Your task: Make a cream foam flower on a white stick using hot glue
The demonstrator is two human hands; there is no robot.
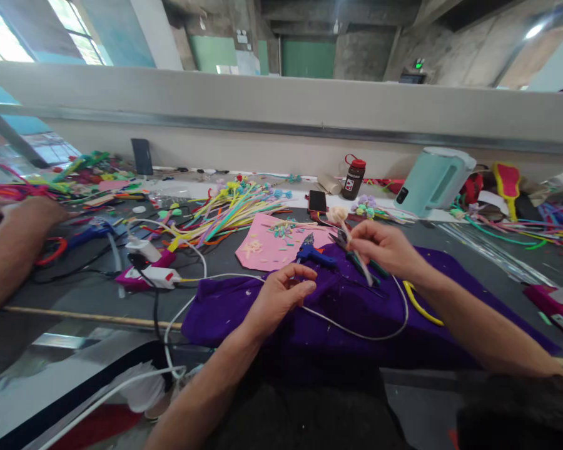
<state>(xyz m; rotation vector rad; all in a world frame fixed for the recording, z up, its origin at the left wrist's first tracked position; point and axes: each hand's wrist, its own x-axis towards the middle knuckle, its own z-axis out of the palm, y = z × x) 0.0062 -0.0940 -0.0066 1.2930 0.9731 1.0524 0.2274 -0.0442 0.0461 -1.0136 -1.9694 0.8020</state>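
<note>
My right hand [380, 247] is closed on the stem of a cream fuzzy flower [338, 215], whose head points up and whose stem ends hang below my fingers. My left hand [286, 290] is held over the purple cloth [244, 312], fingers curved, thumb and fingertips apart, with nothing visible between them. Just beyond it a blue glue gun [316, 255] lies at the edge of a pink sheet [263, 253] scattered with small pastel pieces. Dark-handled pliers [378, 267] rest on the cloth beneath my right hand.
Behind lie a pile of colored fuzzy stems [234, 209], a phone [317, 200], a brown bottle [355, 179] and a mint box-shaped container [434, 181]. A power strip [150, 277] with cables sits left. Another person's arm [23, 250] reaches in at far left. A white cable loops across the cloth.
</note>
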